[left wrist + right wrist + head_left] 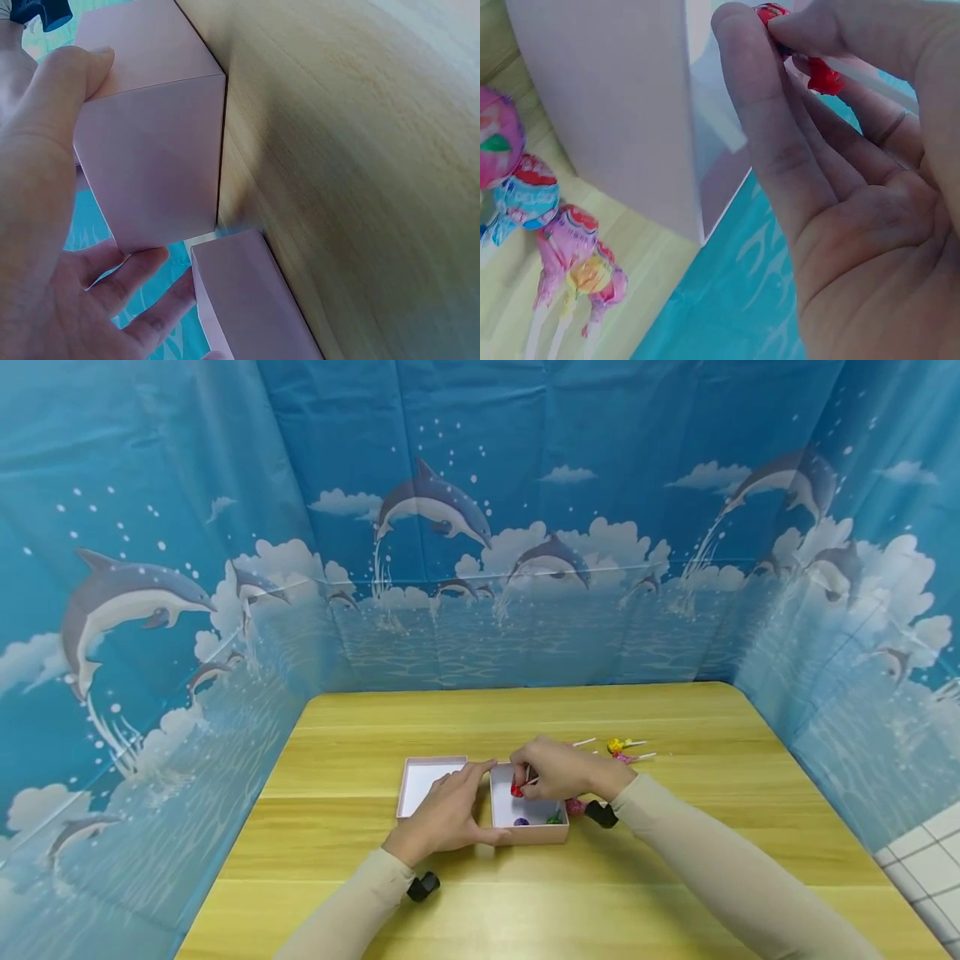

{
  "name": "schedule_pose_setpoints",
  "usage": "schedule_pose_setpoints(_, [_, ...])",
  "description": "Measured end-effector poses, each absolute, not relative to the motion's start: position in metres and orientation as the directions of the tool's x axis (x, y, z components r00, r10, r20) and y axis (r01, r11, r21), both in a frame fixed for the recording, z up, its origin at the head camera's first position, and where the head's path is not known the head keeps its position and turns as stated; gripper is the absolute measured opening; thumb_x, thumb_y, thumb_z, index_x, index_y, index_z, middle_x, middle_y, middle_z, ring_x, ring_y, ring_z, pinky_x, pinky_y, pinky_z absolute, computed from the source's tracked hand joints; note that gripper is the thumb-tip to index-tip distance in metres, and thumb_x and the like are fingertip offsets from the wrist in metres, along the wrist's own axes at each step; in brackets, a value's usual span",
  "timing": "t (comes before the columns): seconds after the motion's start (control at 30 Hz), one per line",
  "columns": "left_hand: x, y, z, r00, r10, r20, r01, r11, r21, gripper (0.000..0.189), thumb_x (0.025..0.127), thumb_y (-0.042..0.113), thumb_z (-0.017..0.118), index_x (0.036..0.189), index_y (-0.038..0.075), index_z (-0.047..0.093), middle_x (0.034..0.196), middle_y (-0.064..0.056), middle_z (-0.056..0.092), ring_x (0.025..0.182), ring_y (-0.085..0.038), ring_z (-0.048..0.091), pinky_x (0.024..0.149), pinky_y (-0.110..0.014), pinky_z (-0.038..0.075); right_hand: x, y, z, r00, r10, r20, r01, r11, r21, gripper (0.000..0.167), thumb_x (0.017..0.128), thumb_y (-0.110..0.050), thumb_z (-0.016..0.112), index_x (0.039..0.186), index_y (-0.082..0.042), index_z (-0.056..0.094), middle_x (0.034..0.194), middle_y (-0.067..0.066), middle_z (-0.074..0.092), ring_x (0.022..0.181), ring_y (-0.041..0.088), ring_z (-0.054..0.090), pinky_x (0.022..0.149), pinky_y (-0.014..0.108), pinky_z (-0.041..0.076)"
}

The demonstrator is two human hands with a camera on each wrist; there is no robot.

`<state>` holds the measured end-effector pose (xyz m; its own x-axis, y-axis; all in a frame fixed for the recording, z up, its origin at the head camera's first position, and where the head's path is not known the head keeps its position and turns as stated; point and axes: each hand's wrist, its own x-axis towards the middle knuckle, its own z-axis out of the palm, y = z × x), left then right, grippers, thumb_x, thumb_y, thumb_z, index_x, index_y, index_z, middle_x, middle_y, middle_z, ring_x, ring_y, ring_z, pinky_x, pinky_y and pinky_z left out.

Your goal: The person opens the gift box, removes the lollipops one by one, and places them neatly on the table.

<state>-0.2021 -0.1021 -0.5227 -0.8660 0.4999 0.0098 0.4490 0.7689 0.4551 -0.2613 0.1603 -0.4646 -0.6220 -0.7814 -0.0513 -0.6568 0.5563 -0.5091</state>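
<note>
My right hand point(561, 770) pinches a red-wrapped lollipop point(516, 791) over a pink box point(534, 836) with a white inside. In the right wrist view the lollipop point(826, 77) is between thumb and forefinger, its white stick pointing back across the palm. My left hand point(442, 814) holds the box at its left end, thumb on the near wall and forefinger toward the far left corner. Inside, a purple lollipop point(521, 822) and a green one point(555, 818) lie near the front wall.
The pink lid point(431, 777) lies white side up, left of the box. On the table's right, yellow point(615, 746) and pink point(624, 758) lollipops lie beyond my right wrist; a blue lollipop point(526, 196) lies beside the box. A dolphin-print curtain point(480, 643) surrounds the wooden table point(360, 727).
</note>
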Motion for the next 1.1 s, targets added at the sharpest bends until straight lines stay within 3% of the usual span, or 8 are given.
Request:
schedule_pose_setpoints(0.17, [-0.202, -0.101, -0.524, -0.867, 0.498, 0.011, 0.447, 0.769, 0.457, 0.120, 0.092, 0.075, 0.090, 0.184, 0.021, 0.035, 0.184, -0.006, 0.049, 0.166, -0.037, 0.055, 0.138, -0.067, 0.043, -0.261, 0.169, -0.464, -0.639, -0.767, -0.056, -0.627, 0.562, -0.539, 0.017, 0.104, -0.005, 0.081, 0.096, -0.018, 0.073, 0.094, -0.010, 0.075, 0.087, 0.000, 0.069, 0.081, 0.023, 0.061])
schedule_pose_setpoints(0.27, [-0.201, -0.102, -0.524, -0.868, 0.497, 0.006, 0.443, 0.769, 0.461, 0.120, 0.092, 0.075, 0.090, 0.184, 0.021, 0.035, 0.184, -0.007, 0.049, 0.166, -0.037, 0.055, 0.138, -0.067, 0.043, -0.261, 0.173, -0.462, -0.648, -0.760, -0.056, -0.607, 0.559, -0.565, 0.011, 0.104, -0.006, 0.082, 0.108, -0.015, 0.078, 0.103, -0.009, 0.079, 0.097, 0.003, 0.076, 0.089, 0.027, 0.067])
schedule_pose_setpoints(0.43, [-0.203, -0.101, -0.523, -0.869, 0.495, 0.014, 0.446, 0.770, 0.455, 0.120, 0.092, 0.076, 0.090, 0.184, 0.021, 0.035, 0.184, -0.007, 0.050, 0.167, -0.037, 0.054, 0.139, -0.067, 0.042, -0.262, 0.181, -0.459, -0.655, -0.755, -0.032, -0.600, 0.545, -0.586, 0.027, 0.104, -0.006, 0.081, 0.131, -0.010, 0.084, 0.117, -0.003, 0.085, 0.102, 0.009, 0.079, 0.093, 0.031, 0.069])
schedule_pose_setpoints(0.63, [-0.202, -0.101, -0.521, -0.870, 0.493, 0.010, 0.441, 0.768, 0.464, 0.121, 0.092, 0.076, 0.090, 0.184, 0.021, 0.035, 0.184, -0.007, 0.049, 0.168, -0.038, 0.052, 0.139, -0.067, 0.041, -0.263, 0.191, -0.458, -0.670, -0.742, -0.020, -0.579, 0.539, -0.612, 0.022, 0.106, -0.008, 0.082, 0.127, -0.011, 0.088, 0.126, 0.001, 0.086, 0.099, 0.005, 0.081, 0.087, 0.025, 0.068])
schedule_pose_setpoints(0.87, [-0.202, -0.100, -0.522, -0.869, 0.494, 0.016, 0.446, 0.770, 0.456, 0.120, 0.092, 0.074, 0.090, 0.184, 0.021, 0.035, 0.184, -0.009, 0.049, 0.169, -0.039, 0.051, 0.139, -0.067, 0.041, -0.263, 0.206, -0.459, -0.688, -0.725, 0.029, -0.577, 0.522, -0.628, 0.016, 0.107, -0.012, 0.085, 0.123, -0.012, 0.088, 0.121, 0.000, 0.085, 0.095, 0.005, 0.081, 0.084, 0.025, 0.068])
schedule_pose_setpoints(1.1, [-0.202, -0.101, -0.522, -0.871, 0.491, 0.001, 0.437, 0.776, 0.454, 0.121, 0.092, 0.075, 0.090, 0.185, 0.022, 0.034, 0.186, -0.008, 0.047, 0.171, -0.041, 0.049, 0.140, -0.068, 0.040, -0.263, 0.225, -0.459, -0.733, -0.675, 0.084, -0.569, 0.539, -0.621, 0.011, 0.109, -0.019, 0.086, 0.117, -0.026, 0.086, 0.114, -0.005, 0.086, 0.091, 0.003, 0.080, 0.083, 0.026, 0.068])
